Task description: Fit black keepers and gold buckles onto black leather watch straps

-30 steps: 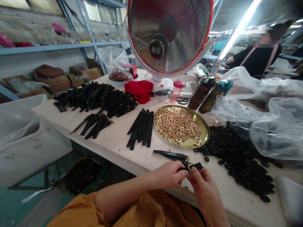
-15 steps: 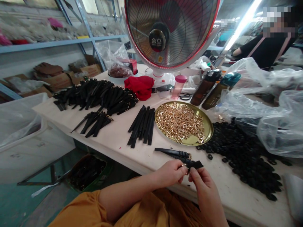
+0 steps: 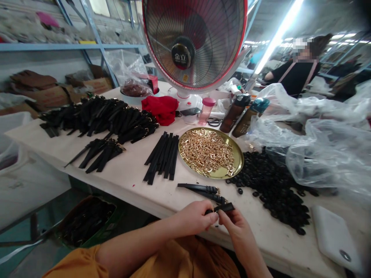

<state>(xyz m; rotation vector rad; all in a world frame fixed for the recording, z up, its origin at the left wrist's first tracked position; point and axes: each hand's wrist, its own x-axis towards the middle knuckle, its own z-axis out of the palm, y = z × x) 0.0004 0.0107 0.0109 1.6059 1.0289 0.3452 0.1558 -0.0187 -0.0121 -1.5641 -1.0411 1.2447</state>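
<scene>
A short black strap is held between my two hands just over the table's front edge. My left hand is closed on its left end, where a bit of gold metal shows by the fingertips. With thumb and fingers my right hand pinches the strap farther right. Just beyond the hands lie a few straps with gold buckles. A gold-coloured round tray holds a heap of small gold buckles. To its right spreads a pile of small black loops.
Plain black strips lie left of the tray, with buckled straps and a large strap pile beyond. A fan heater, bottles, plastic bags and a white device stand around. A person is at the back right.
The view has turned to the right, so the scene sits farther left and the white device shows more fully. Both hands stay on the strap, whose tilt has shifted slightly.
</scene>
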